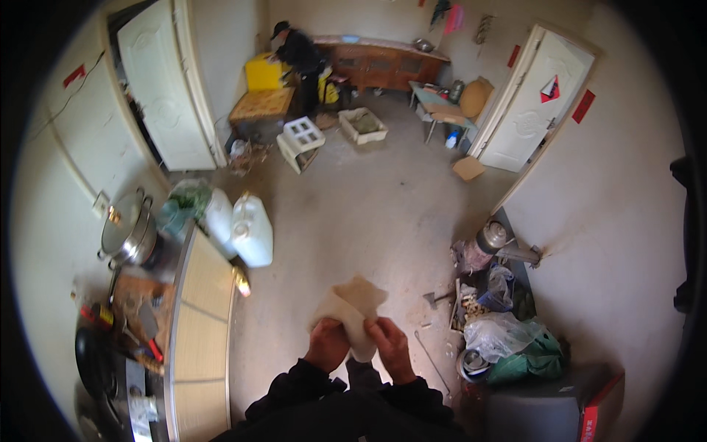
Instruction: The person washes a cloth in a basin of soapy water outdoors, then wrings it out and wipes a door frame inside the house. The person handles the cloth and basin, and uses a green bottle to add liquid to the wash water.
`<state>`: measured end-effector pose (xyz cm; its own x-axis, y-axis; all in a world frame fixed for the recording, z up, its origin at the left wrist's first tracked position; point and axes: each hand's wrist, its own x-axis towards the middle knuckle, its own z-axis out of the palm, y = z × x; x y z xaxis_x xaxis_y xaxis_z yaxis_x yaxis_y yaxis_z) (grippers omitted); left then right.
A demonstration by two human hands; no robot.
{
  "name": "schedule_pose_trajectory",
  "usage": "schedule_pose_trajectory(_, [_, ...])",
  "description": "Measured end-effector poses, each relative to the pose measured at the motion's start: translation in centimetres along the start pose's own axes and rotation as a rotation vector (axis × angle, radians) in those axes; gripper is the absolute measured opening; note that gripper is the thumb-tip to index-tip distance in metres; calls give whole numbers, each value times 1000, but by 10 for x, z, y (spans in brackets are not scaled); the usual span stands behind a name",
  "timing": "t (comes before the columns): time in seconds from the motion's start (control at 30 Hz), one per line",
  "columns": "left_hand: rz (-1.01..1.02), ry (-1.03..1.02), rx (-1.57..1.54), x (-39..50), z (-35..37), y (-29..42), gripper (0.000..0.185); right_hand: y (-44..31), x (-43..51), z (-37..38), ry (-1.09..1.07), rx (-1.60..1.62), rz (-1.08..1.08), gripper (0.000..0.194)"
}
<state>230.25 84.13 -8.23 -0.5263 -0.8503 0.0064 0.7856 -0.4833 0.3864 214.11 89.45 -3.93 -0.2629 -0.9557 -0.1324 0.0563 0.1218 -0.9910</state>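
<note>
A beige cloth (pixel 359 298) hangs between my two hands in front of my body, above the concrete floor. My left hand (pixel 328 343) grips its left side with the fingers curled in. At the cloth's right side, my right hand (pixel 391 345) pinches the fabric between thumb and fingers. Its upper part spreads out and folds over itself, while a narrower end drops between the hands. Black sleeves cover both wrists, and one of my legs shows just below the cloth.
On the left a counter (pixel 201 331) bears a steamer pot (pixel 130 237) and a cleaver (pixel 149 320). Plastic jugs (pixel 253 232) stand beyond it. To the right are a kettle (pixel 491 236) on a stove, a hatchet (pixel 436 298) and a metal poker (pixel 432 362). A person (pixel 301 58) bends at the back.
</note>
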Motion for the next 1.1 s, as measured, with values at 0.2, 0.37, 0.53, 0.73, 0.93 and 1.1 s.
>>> schedule_pose_trajectory(0.2, [107,139,287,113,10,10,62,-21,102,-61,-17,-121,-246,18])
schedule_pose_trajectory(0.37, [113,131,538,181,-10,-12,47,-38,157,-118,186,-421,-482,21])
schedule_pose_trajectory(0.53, [37,-9,1206,242,-11,-24,40,-41,168,-164,546,-679,-569,20])
schedule_pose_trajectory(0.73, [217,-37,1257,344,-9,-70,40,-47,160,-206,417,-253,-205,8])
schedule_pose_trajectory(0.93, [-415,-217,441,405,18,-150,52,-68,175,-199,448,184,-356,14])
schedule_pose_trajectory(1.1, [-905,-562,233,435,56,-196,61,-64,169,-201,831,-48,-227,27])
